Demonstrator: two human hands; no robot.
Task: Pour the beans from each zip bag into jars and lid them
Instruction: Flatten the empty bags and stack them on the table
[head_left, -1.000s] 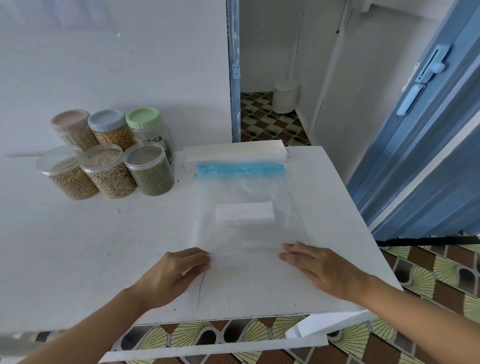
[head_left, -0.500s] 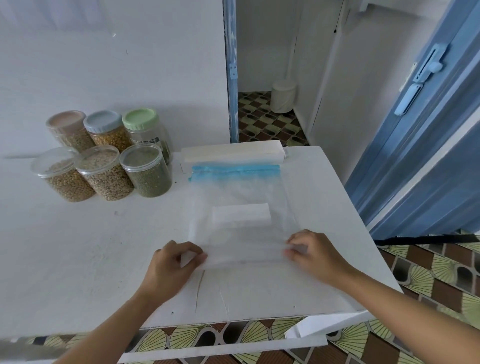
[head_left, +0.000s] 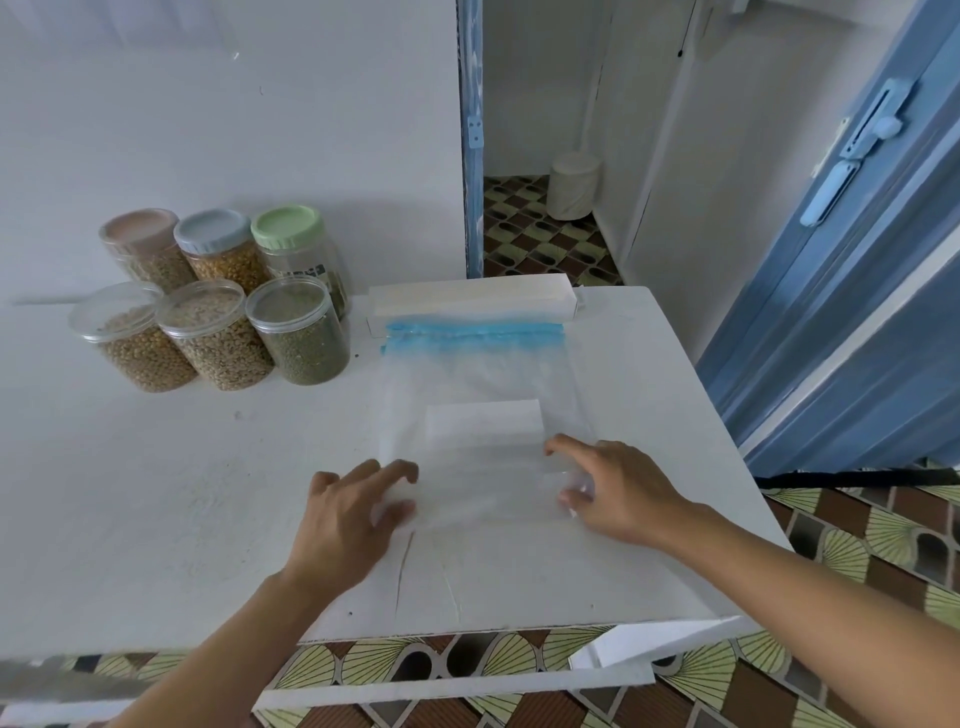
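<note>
An empty clear zip bag (head_left: 483, 374) with a blue zip strip (head_left: 475, 332) and a white label lies flat on the white table (head_left: 156, 493). Its near end is folded up over itself. My left hand (head_left: 353, 514) pinches the left side of that fold between thumb and fingers. My right hand (head_left: 618, 488) holds the right side the same way, index finger on top. At the back left stand several lidded jars of beans: three with clear lids in front (head_left: 215, 338), and pink, grey-blue and green lids behind (head_left: 221, 249).
A long white box (head_left: 472, 299) lies just behind the bag's zip end. The table's front edge is close below my wrists. A blue door (head_left: 857, 312) stands to the right, and a white bin (head_left: 574, 184) sits in the doorway beyond.
Both hands went from lying flat on the bag's near end to pinching it, and have lifted and folded that end away from me, toward the zip.
</note>
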